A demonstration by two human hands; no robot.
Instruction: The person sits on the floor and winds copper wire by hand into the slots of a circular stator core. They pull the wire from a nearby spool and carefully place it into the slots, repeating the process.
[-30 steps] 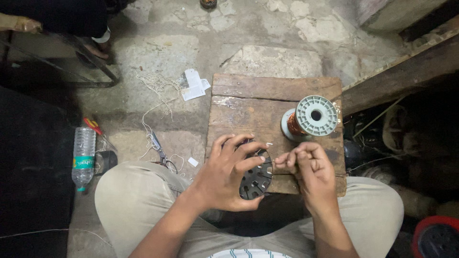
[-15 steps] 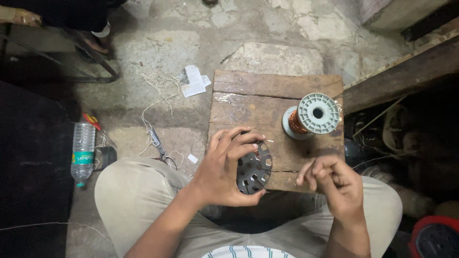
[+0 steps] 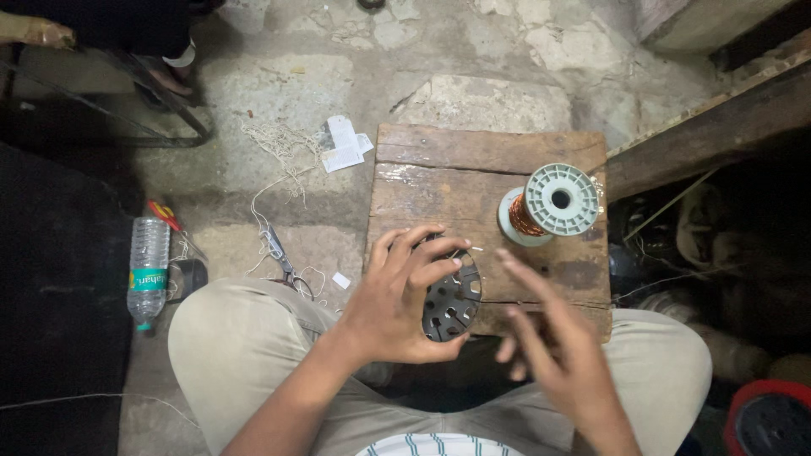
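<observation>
Left hand [image 3: 397, 308] gripping slotted metal core [image 3: 452, 297] over wooden worktop [image 3: 473, 173]; right hand [image 3: 562, 355] spread, empty, blurred; wire spool [image 3: 549, 204] behind.

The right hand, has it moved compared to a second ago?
Yes. The right hand has left the slotted metal disc and the wooden board, dropping back toward the lap, fingers spread.

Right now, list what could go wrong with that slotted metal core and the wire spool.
The left hand alone grips the slotted metal core at the wooden board's near edge; it could slip off toward the lap. The right hand is open and blurred, so the fine wire may slacken or snag. The copper wire spool stands loose on the board and could tip if tugged.
</observation>
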